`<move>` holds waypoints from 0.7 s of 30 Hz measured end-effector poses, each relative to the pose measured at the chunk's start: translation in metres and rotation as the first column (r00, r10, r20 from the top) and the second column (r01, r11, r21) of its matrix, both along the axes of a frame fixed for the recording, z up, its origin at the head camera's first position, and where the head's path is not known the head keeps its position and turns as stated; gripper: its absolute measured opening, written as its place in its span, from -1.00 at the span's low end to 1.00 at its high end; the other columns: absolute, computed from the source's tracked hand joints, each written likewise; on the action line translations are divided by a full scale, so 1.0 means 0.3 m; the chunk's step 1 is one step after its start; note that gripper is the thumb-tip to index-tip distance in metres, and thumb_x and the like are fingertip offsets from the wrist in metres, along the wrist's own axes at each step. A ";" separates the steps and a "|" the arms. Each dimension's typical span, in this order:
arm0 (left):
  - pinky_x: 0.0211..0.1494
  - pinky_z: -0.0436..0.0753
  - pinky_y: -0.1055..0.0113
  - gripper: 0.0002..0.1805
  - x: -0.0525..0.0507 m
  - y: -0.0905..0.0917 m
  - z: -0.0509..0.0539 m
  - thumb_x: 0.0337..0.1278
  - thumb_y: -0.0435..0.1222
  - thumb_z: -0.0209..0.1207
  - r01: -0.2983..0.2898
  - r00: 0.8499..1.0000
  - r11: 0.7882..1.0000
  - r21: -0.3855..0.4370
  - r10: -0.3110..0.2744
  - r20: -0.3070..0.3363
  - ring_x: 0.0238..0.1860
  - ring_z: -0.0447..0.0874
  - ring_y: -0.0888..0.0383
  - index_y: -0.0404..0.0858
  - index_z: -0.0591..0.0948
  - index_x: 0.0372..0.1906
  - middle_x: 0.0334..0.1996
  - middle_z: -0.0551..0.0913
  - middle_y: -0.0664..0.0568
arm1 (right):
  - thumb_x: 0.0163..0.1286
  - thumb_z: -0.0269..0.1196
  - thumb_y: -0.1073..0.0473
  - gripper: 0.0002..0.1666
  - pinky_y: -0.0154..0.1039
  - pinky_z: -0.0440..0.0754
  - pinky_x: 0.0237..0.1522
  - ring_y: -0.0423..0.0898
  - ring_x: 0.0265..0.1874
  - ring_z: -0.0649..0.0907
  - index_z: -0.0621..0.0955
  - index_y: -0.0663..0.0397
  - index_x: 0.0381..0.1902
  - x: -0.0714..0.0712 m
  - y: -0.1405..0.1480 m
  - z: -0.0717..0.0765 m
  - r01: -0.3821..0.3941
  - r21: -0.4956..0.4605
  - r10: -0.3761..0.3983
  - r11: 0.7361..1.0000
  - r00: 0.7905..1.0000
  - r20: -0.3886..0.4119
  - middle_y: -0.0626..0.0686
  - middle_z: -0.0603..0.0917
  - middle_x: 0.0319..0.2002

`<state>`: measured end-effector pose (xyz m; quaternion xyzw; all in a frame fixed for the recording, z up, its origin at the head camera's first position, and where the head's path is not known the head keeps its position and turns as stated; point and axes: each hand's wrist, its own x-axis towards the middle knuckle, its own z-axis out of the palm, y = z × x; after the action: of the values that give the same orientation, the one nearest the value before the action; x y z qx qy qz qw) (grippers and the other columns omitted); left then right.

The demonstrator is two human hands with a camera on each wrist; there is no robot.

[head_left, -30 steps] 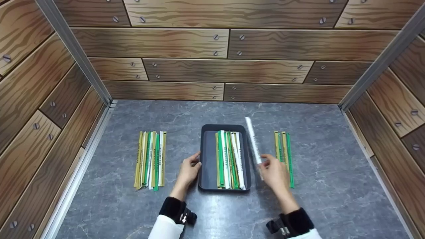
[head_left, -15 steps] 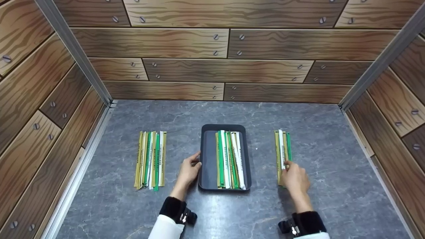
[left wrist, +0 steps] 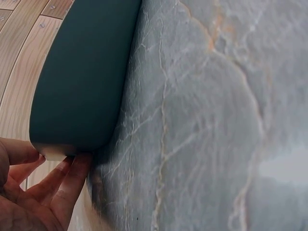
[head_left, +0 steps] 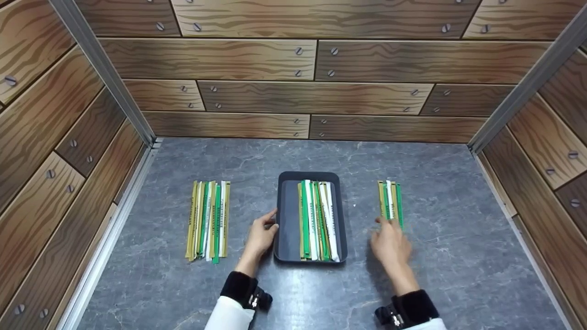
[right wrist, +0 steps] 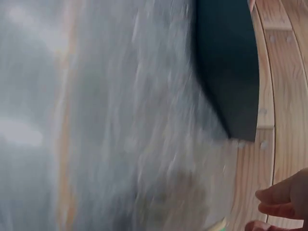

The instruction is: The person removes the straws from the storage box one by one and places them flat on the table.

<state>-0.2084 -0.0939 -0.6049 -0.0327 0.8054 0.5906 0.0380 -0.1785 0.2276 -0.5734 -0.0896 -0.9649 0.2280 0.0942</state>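
Note:
A dark grey tray (head_left: 288, 220) holds a bundle of slim, paper-wrapped sticks (head_left: 318, 220) in white, green and gold. My left hand (head_left: 260, 236) rests its thumb and fingertips against the tray's left wall; in the left wrist view the fingers (left wrist: 72, 180) touch its outer side. My right hand (head_left: 392, 243) hovers at the near end of the right-hand pile of wrapped sticks (head_left: 390, 199), hiding its lower part. In the right wrist view the right thumb and fingers (right wrist: 279, 195) are loosely bent, and no stick shows between them.
Another pile of wrapped sticks (head_left: 208, 220) lies left of the tray on the grey marbled tabletop (head_left: 449, 220). Wood-patterned walls (head_left: 257, 98) with metal corner posts stand at the back and both sides.
My right hand has carried a white wrapped stick from beside the tray to the right pile, set it down among the others and shifted slightly left. Left hand and tray have stayed still.

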 end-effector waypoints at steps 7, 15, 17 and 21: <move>0.00 0.64 0.12 -0.48 0.002 0.001 0.004 0.27 -0.53 0.10 0.005 1.000 1.000 0.003 -0.005 -0.009 0.01 0.63 -0.15 -0.30 0.46 0.34 -0.06 0.64 -0.27 | 0.21 0.34 0.32 -0.65 -0.13 0.63 -0.54 0.06 -0.38 0.67 0.66 0.21 -0.01 0.014 -0.132 0.021 -0.202 -0.042 0.197 0.979 0.975 -0.105 0.19 0.67 -0.16; 0.01 0.64 0.13 -0.48 0.005 0.000 -0.004 0.24 -0.54 0.13 -0.005 0.999 1.000 -0.027 0.004 -0.035 0.00 0.65 -0.13 -0.31 0.49 0.32 -0.09 0.67 -0.25 | 0.21 0.34 0.36 -0.60 -0.12 0.70 -0.34 0.10 -0.29 0.70 0.63 0.27 0.04 0.027 -0.249 0.008 -0.363 -0.049 0.356 0.931 0.928 -0.107 0.23 0.69 -0.11; 0.00 0.64 0.13 -0.48 0.004 0.000 -0.005 0.24 -0.54 0.13 -0.006 0.999 0.999 -0.034 0.004 -0.043 -0.01 0.65 -0.13 -0.31 0.49 0.32 -0.09 0.67 -0.25 | 0.21 0.34 0.36 -0.57 -0.13 0.69 -0.37 0.11 -0.30 0.70 0.62 0.28 0.07 0.029 -0.269 0.002 -0.378 -0.045 0.374 0.925 0.924 -0.075 0.25 0.68 -0.12; 0.00 0.64 0.13 -0.48 0.004 -0.001 -0.004 0.27 -0.53 0.10 -0.004 1.000 1.000 -0.029 0.003 -0.020 0.02 0.63 -0.13 -0.28 0.48 0.34 -0.05 0.65 -0.25 | 0.22 0.34 0.36 -0.53 -0.12 0.69 -0.45 0.16 -0.32 0.68 0.60 0.28 0.11 0.031 -0.300 -0.007 -0.373 -0.020 0.373 0.927 0.928 -0.008 0.31 0.65 -0.13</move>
<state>-0.2073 -0.0942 -0.6060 -0.0289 0.8141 0.5794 0.0285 -0.1691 0.1376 -0.5754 0.0951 -0.9617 0.2520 0.0504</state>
